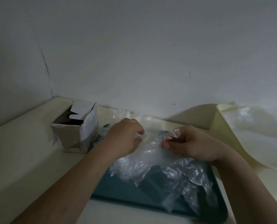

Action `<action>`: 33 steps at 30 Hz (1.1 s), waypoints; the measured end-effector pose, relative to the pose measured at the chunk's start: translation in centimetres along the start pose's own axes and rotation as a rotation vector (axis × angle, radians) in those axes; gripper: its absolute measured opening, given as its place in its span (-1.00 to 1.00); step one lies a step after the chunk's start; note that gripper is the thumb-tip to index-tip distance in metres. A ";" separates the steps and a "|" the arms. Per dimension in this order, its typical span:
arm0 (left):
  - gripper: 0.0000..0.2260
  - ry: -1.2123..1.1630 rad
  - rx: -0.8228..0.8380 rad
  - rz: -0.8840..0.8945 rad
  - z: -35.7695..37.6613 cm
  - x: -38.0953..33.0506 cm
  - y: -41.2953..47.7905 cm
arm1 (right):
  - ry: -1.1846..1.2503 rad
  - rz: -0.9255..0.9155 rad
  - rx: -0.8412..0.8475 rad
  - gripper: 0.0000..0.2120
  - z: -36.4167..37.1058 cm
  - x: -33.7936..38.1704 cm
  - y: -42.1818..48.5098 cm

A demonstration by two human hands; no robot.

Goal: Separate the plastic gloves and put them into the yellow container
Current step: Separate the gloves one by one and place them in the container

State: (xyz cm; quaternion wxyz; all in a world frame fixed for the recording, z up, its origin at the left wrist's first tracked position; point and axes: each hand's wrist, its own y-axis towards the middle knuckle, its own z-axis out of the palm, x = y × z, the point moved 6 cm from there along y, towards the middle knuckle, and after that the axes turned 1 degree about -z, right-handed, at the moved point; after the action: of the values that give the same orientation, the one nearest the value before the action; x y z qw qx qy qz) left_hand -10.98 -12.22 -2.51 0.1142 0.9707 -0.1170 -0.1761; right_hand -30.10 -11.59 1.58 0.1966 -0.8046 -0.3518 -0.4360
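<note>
Teal tray [118,191] lies nearest, on the cream table [29,151], and bears a crumpled heap of clear plastic gloves [158,165]. Yellow container [228,143] stands at the right, just beside the tray, with more clear film inside it; an open cardboard box [79,136] stands near the tray's far left corner. Left hand [124,136] and right hand [187,143], close together over the heap's far edge, each pinch a fold of glove film between curled fingers and thumb.
</note>
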 end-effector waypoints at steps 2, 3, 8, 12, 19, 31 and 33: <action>-0.91 0.019 -0.039 0.003 -0.4 0.3 0.2 | -0.041 0.012 0.018 -0.64 0.1 -0.3 0.0; -0.87 0.020 -0.048 0.018 -0.4 0.4 0.2 | -0.050 0.016 0.020 -0.65 0.1 -0.5 0.0; -0.83 -0.201 -0.266 0.008 -3.4 0.1 -0.1 | -0.053 -0.034 0.016 -0.61 -0.1 0.5 -0.4; -0.82 -0.747 -0.365 -0.192 -6.6 -0.6 -0.7 | 0.034 -0.167 -0.149 -0.75 -1.2 2.4 -1.0; -0.74 -1.486 0.252 -0.264 -4.5 -5.2 -2.0 | 0.441 -0.095 -0.324 -0.65 -1.6 1.7 -0.8; -0.72 -1.559 0.224 -0.352 -2.9 -3.6 -1.6 | 0.738 0.060 -0.265 -0.74 -0.7 -1.5 0.2; -0.58 -1.751 0.129 -0.465 -2.6 -2.2 -1.7 | 0.716 0.095 -0.298 -0.74 -0.7 -1.9 0.2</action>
State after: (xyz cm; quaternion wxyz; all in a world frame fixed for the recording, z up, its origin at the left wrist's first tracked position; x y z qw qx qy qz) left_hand -11.69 -9.53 0.06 -0.1087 0.4934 0.0275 -0.8625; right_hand -31.06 -12.96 0.37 0.2081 -0.6367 -0.1560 -0.7259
